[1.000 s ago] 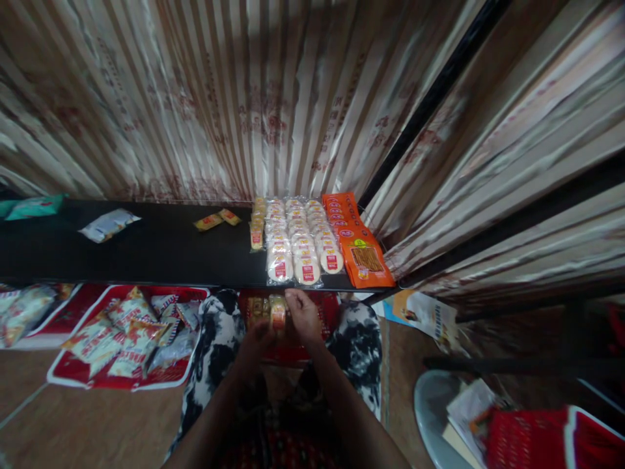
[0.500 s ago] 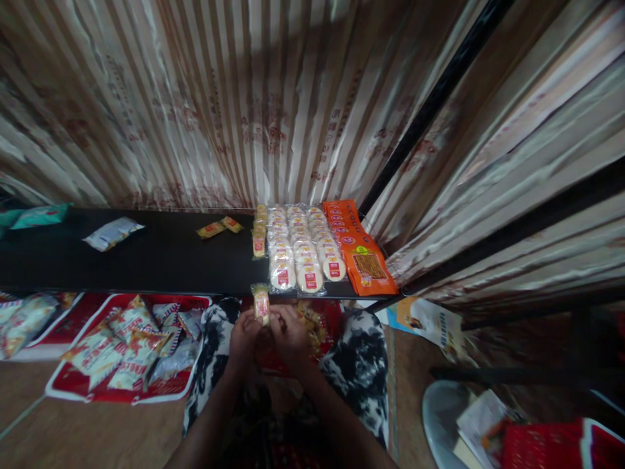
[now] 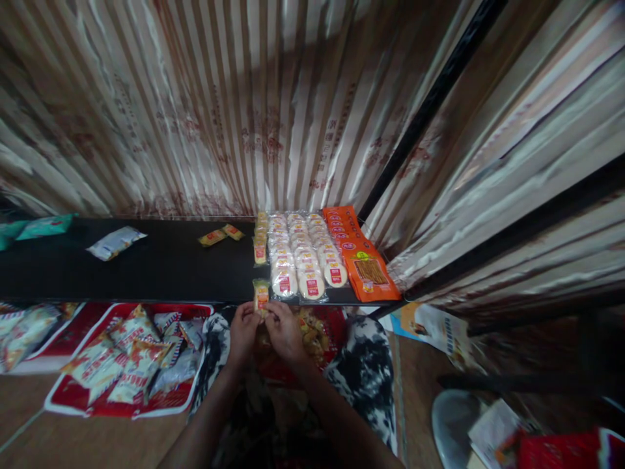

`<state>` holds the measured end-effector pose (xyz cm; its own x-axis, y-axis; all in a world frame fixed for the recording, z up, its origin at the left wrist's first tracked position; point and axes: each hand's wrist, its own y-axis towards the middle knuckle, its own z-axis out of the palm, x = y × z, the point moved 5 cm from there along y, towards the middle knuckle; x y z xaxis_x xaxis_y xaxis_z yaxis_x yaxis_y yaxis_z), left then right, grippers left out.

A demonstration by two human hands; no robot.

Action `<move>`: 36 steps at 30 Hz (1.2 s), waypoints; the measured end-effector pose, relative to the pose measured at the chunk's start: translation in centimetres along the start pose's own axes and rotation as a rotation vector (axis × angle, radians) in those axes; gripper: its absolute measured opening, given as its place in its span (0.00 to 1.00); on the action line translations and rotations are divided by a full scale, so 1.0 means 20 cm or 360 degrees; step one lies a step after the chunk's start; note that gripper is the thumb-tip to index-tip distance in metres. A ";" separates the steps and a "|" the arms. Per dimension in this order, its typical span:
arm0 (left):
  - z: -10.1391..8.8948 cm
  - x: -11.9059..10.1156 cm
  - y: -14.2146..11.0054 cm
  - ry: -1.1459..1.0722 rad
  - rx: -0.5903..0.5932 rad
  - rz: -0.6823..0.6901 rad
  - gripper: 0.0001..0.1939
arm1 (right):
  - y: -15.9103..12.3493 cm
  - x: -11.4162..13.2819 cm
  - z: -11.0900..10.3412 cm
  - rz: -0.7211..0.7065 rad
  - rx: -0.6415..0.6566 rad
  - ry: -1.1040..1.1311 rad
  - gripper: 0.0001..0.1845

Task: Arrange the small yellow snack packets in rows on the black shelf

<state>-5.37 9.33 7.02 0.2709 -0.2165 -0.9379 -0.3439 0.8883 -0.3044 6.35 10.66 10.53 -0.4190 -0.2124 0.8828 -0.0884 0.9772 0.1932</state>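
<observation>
Both hands pinch one small yellow snack packet [image 3: 261,295] upright at the front edge of the black shelf [image 3: 161,273]. My left hand [image 3: 243,333] grips its lower left side, and my right hand [image 3: 284,331] its lower right. Just behind it, a short column of matching yellow packets [image 3: 260,251] stands beside rows of round white rice crackers [image 3: 311,284] in clear wrappers. To their right lie overlapping orange snack bags [image 3: 368,267]. Two loose yellow packets [image 3: 213,238] rest farther left on the shelf.
A silvery packet [image 3: 116,242] and green packets [image 3: 46,226] lie at the shelf's left. Below stand a red basket of snack bags [image 3: 131,365] and another red basket [image 3: 317,332] between my knees. A black post [image 3: 430,111] slants at the right before a striped curtain [image 3: 273,98].
The yellow packet in my hands has come closer to the shelf's front edge, its top now overlapping the shelf in view. The whole view has shifted slightly.
</observation>
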 end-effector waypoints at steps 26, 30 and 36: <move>0.03 -0.25 0.29 0.1098 -0.0119 0.0432 0.09 | 0.26 0.05 0.18 0.0027 0.0075 0.0404 0.14; 0.04 -0.26 0.31 0.1225 -0.0155 0.0466 0.09 | 0.28 0.06 0.18 0.0012 0.0021 0.0319 0.12; 0.06 -0.25 0.36 0.1172 -0.0108 0.0520 0.10 | 0.33 0.07 0.19 -0.0030 -0.0017 0.0217 0.12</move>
<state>-8.14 17.33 9.80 -0.5064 -0.1822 -0.8428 -0.3632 0.9315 0.0169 1.75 16.78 11.43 -0.2905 -0.2298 0.9289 -0.0852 0.9731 0.2141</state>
